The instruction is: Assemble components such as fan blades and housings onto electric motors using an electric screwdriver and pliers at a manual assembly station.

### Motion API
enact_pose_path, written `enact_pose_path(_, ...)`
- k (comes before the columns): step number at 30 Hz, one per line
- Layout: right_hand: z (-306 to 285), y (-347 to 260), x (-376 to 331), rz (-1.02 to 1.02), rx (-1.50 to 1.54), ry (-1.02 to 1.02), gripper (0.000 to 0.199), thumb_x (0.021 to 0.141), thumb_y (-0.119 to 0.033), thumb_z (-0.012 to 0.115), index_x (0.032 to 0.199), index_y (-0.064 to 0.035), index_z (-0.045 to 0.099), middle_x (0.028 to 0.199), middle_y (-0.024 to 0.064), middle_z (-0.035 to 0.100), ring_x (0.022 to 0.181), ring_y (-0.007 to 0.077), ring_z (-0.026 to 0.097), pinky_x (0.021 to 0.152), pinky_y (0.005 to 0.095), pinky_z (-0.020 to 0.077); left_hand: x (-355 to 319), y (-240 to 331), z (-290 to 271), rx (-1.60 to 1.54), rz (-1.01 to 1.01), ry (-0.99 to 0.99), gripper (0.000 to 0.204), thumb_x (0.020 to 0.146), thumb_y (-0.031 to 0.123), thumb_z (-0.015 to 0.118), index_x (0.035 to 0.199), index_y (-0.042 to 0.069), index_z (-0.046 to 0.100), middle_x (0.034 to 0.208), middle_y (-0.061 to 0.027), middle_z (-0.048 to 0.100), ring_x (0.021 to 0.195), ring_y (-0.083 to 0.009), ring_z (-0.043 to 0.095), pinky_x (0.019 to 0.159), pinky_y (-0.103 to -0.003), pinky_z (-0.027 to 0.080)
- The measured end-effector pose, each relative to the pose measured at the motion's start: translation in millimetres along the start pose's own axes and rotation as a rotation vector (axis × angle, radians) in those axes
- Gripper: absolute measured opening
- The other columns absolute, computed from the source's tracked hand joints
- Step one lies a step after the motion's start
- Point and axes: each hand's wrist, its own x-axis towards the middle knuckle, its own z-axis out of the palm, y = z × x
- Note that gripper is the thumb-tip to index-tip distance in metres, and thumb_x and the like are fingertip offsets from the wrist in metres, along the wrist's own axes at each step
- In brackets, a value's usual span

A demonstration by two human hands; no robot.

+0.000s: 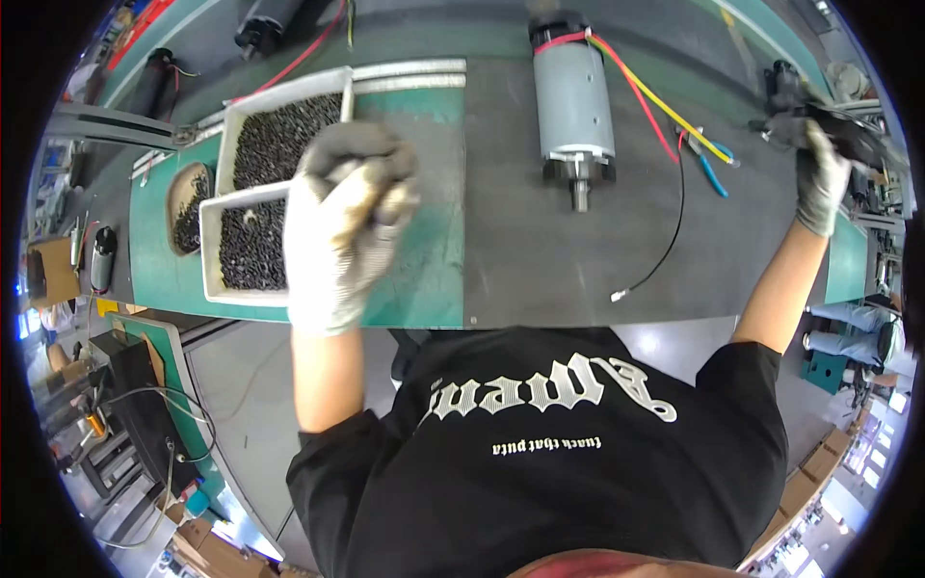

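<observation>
My left hand (352, 226), in a white glove with dark grey coated fingers, is raised beside two white trays. Its fingers are curled together; whatever they may hold is too blurred and hidden to make out. Small black screws fill the far tray (279, 140) and the near tray (252, 249). At the far right my gloved right hand (822, 178) is closed around a black power tool (848, 137), smeared by motion. Between the hands a grey cylindrical motor (575, 101) lies on the dark mat, its shaft pointing toward me. Red and yellow wires run from its far end.
Blue-handled pliers (711, 171) lie right of the motor, near a thin black cable (674, 231) with a white connector. A shallow tan dish (183, 207) of black pieces sits left of the trays. More motors (265, 27) lie at the back left. A metal bar (116, 125) crosses at left.
</observation>
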Motion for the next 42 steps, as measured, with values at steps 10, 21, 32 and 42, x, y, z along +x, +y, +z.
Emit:
enact_pose_path(10,160.0,-103.9,-80.6,-0.143,0.619,-0.207,0.031,0.088,-0.01,0.058,0.115,0.004,0.058,0.105,0.0171,0.064,0.094,0.0265,0.064,0.09,0.0368,0.0501,-2.3,-90.0,93.7,-0.79,-0.469,-0.309,0.027,0.099,0.017,0.055,0.119,0.0,0.057,0.089,-0.0079,0.064,0.055,-0.0052,0.041,0.055,-0.022,0.038)
enact_pose_path(21,176.5,-98.1,-102.0,-0.036,0.505,0.163,0.04,0.086,-0.009,0.059,0.124,0.001,0.05,0.108,0.0125,0.059,0.095,0.0224,0.058,0.082,0.0324,0.0485,-24.7,-88.7,96.8,0.189,-0.325,-0.011,0.022,0.099,0.022,0.056,0.091,0.001,0.058,0.066,-0.0017,0.055,0.048,-0.0052,0.034,0.047,-0.022,0.032)
enact_pose_path(32,198.5,-82.8,-98.3,0.063,0.308,0.518,0.053,0.084,-0.008,0.06,0.133,-0.002,0.041,0.112,0.0079,0.053,0.096,0.0184,0.052,0.075,0.028,0.047,-7.0,-154.0,77.3,-0.669,-0.642,0.12,0.007,0.101,0.011,0.051,0.1,0.005,0.053,0.077,0.0005,0.049,0.063,-0.0071,0.045,0.059,-0.024,0.039)
enact_pose_path(42,203.1,-64.9,-93.8,0.079,0.303,0.423,0.053,0.084,-0.007,0.061,0.134,-0.0014,0.042,0.112,0.0077,0.055,0.098,0.0199,0.055,0.077,0.032,0.0496,-9.6,-147.3,81.5,-0.065,-0.543,0.113,0.014,0.095,0.011,0.06,0.103,-0.001,0.056,0.086,-0.004,0.058,0.071,-0.0061,0.054,0.058,-0.023,0.046)
